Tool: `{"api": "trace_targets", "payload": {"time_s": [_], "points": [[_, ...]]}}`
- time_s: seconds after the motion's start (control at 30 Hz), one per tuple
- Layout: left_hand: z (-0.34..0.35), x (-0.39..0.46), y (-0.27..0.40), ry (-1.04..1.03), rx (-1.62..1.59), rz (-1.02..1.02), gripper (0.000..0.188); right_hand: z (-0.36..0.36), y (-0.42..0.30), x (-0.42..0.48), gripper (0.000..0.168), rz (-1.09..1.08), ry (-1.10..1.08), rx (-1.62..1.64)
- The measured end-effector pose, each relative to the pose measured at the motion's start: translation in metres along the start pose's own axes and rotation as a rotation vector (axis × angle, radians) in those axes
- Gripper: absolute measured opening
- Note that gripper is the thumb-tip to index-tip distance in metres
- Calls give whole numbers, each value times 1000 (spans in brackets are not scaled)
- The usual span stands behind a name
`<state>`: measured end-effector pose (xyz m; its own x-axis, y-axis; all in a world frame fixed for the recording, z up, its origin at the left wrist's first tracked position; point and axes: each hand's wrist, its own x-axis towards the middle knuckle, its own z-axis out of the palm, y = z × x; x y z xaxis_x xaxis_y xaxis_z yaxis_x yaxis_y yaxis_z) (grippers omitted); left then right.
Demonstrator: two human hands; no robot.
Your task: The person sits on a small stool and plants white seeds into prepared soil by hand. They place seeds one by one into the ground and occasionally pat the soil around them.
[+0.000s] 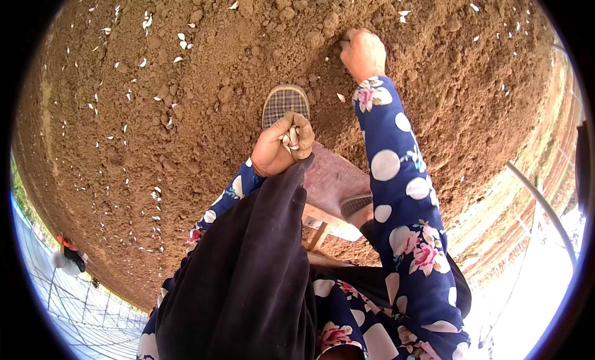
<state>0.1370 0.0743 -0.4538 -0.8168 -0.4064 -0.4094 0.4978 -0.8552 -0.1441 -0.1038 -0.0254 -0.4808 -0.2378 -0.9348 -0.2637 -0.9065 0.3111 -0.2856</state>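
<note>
My left hand (pixel 272 150) is cupped above my knee, curled around several garlic cloves (pixel 291 139) that show between thumb and fingers. Dirt covers its fingertips. Farther forward, my right hand (pixel 366 54) reaches down to loose brown soil (pixel 223 113). Its fingertips are tucked against or into the soil, so whether they pinch anything is hidden. A single garlic clove (pixel 341 97) lies on the ground just below that hand, and a small pale piece (pixel 327 59) sits to its left.
Many scattered cloves (pixel 182 41) lie over the soil to the left and at upper right. A checked shoe (pixel 284 104) stands ahead of my left hand. Below are a reddish board (pixel 337 178) and a wooden frame (pixel 320 216). A curved pipe (pixel 544 206) rises at right; another person (pixel 69 258) is far left.
</note>
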Motion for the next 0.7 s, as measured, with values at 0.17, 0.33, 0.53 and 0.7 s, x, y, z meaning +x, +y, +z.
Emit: {"api": "trace_targets", "payload": {"time_s": [0.17,0.33,0.53,0.7], "points": [[8,1,-1,52,82,13,30,5,1,3,19,54,4,28],[6,-5,0,11,75,25,31,-26,28,-6,16,146,97,317],[4,1,-1,9,61,26,30,-22,10,-13,17,51,-43,-174],[4,-4,0,31,81,47,28,-31,16,-1,14,285,-87,196]]}}
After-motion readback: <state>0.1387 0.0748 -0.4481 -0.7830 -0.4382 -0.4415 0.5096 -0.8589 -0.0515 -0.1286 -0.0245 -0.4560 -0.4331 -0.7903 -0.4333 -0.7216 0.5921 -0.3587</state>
